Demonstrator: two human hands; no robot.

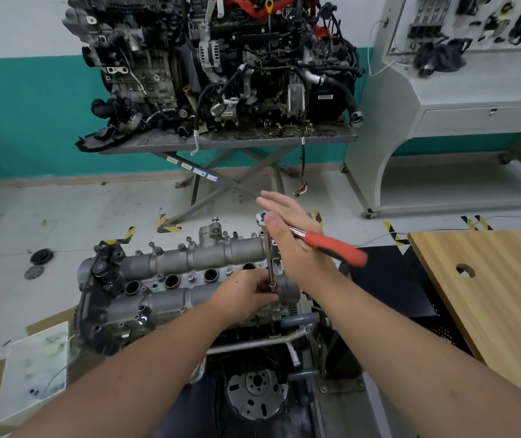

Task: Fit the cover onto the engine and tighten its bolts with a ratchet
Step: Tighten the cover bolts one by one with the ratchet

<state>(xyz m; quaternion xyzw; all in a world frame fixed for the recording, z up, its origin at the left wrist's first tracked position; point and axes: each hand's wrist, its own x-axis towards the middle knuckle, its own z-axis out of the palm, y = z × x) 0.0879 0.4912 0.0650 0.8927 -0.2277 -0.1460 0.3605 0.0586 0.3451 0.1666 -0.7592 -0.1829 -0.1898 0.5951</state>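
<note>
Honestly the socket end is hidden behind the left hand (246,292) pinching the extension bar (270,260); right hand (291,235) lies flat-fingered on the ratchet (316,240).

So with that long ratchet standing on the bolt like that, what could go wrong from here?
The right hand lies flat over the ratchet, fingers straight, so the red handle could slip away under force. The long extension bar is steadied only at its foot by the left hand; if it tilts, the socket might pop off the bolt and pinch those fingers against the cover.

Auto workshop: engines (218,64) on stands
</note>
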